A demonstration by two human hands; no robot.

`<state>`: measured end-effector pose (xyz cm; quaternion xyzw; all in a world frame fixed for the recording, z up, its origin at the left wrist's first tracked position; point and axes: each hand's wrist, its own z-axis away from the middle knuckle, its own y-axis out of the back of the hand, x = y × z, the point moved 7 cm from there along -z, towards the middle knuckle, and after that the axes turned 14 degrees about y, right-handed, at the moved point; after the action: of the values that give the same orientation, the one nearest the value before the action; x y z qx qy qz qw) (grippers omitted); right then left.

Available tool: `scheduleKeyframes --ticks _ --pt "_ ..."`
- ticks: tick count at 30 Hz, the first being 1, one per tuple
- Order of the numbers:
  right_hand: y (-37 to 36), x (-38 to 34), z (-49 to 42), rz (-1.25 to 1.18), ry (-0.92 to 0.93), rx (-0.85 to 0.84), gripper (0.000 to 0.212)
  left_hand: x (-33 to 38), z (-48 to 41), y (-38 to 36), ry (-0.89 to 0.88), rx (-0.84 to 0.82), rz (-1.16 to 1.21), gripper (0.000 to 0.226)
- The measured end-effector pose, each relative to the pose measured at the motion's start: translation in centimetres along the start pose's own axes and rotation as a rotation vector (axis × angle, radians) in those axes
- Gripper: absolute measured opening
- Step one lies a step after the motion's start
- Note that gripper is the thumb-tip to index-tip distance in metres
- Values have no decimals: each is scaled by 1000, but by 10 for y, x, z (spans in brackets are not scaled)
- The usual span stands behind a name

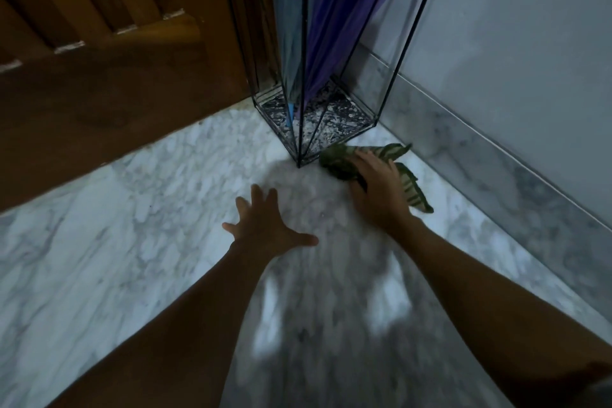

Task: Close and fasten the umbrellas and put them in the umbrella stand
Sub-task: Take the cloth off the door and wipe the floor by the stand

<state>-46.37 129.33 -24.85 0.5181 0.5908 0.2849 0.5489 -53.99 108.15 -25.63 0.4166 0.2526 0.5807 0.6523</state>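
A tall black wire umbrella stand point(390, 83) rises in the corner of the marble floor. Inside it stand a clear bluish umbrella point(291, 26) and a purple umbrella point(341, 20), tips down. A small green striped folding umbrella point(337, 159) lies on the floor just right of the stand's base, its loose fabric spread toward the wall. My right hand point(377, 185) rests on top of it, fingers curled around its bundled part. My left hand point(265, 225) hovers over bare floor to the left, fingers spread, holding nothing.
A brown wooden door point(99, 76) fills the left and back. A grey wall with a marble skirting point(496, 159) runs along the right. The white marble floor point(116, 242) stretches left and toward me.
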Motion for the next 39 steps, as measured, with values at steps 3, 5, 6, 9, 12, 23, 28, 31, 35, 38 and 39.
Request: scheduleKeyframes --ticks 3,5,6,9,12,23,28,31,35,38,39 --pt "-19 -43 11 -65 78 -29 55 -4 1 5 -26 -13 13 123" --pt "-33 -68 17 -100 102 -67 56 -9 -5 15 -66 -39 79 112" --pt "-38 -81 20 -108 120 -87 56 -12 -7 23 -92 -60 117 106" --pt "-43 -111 27 -101 200 -156 59 -25 -10 43 -150 -154 158 94" --pt "-30 -110 39 31 151 -111 56 -52 -17 58 -98 -89 141 94" --pt "-67 -141 9 -9 23 -17 51 -141 -71 75 57 -43 -80 142" --pt "-99 -160 -82 -70 24 -61 47 -141 -78 72 58 -29 -36 140" --pt "-112 -161 -139 -46 15 -103 50 -142 -78 72 42 -28 4 139" --pt "-109 -155 -172 -21 -3 -113 52 -140 -75 74 30 -46 -20 138" --pt "-97 -155 -144 -57 12 -73 48 -137 -77 76 32 -77 -44 139" --pt "-93 -154 -125 -62 -12 -39 48 -137 -78 76 35 -92 -48 140"
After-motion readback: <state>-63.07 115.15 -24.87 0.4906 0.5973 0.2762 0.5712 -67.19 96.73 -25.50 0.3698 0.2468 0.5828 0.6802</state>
